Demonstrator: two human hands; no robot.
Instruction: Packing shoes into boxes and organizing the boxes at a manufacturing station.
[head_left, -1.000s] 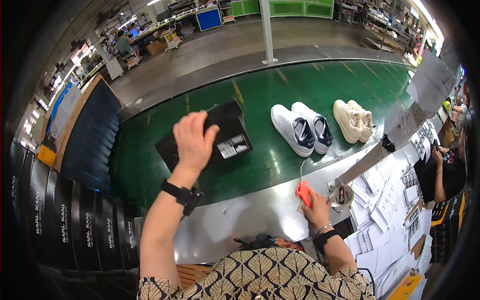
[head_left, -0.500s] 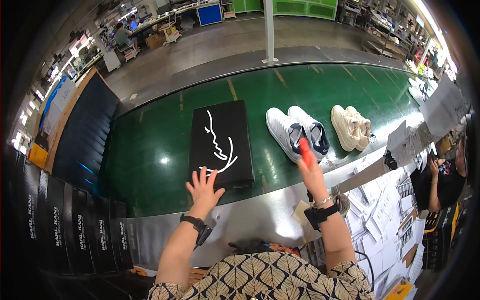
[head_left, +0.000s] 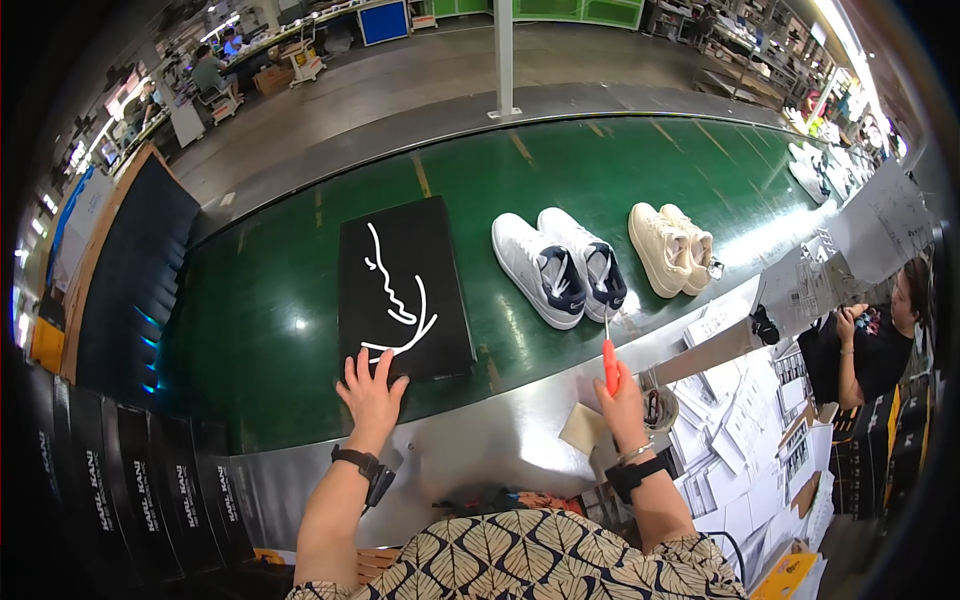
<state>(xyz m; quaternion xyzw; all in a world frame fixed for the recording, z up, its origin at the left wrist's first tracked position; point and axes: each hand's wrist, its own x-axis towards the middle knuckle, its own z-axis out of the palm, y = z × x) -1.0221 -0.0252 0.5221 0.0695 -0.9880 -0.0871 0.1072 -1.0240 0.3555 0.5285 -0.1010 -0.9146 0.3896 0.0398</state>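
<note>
A black shoebox (head_left: 430, 270) with a white line drawing on its lid lies closed on the green conveyor belt. My left hand (head_left: 371, 398) rests on its near edge, fingers spread, holding nothing. To the right stands a pair of white sneakers (head_left: 525, 250) with dark blue linings. In front of their heels, my right hand (head_left: 624, 408) is closed round a slim tool with a red handle (head_left: 610, 365) and a thin metal shaft. The shaft points toward the heel of the right-hand sneaker; whether it touches cannot be told. Cream sneakers (head_left: 660, 250) stand farther right.
Several black boxes (head_left: 150, 480) stand in a row at the lower left. A dark curtained opening (head_left: 110, 290) is at the belt's left end. Papers (head_left: 740, 430) cover the surface at right, beside a seated person (head_left: 870, 345). More shoes (head_left: 808, 175) stand far right.
My right hand has drawn back toward me from the white sneakers, and the tool's metal shaft now shows. My left hand stays on the box. The whole view has shifted slightly.
</note>
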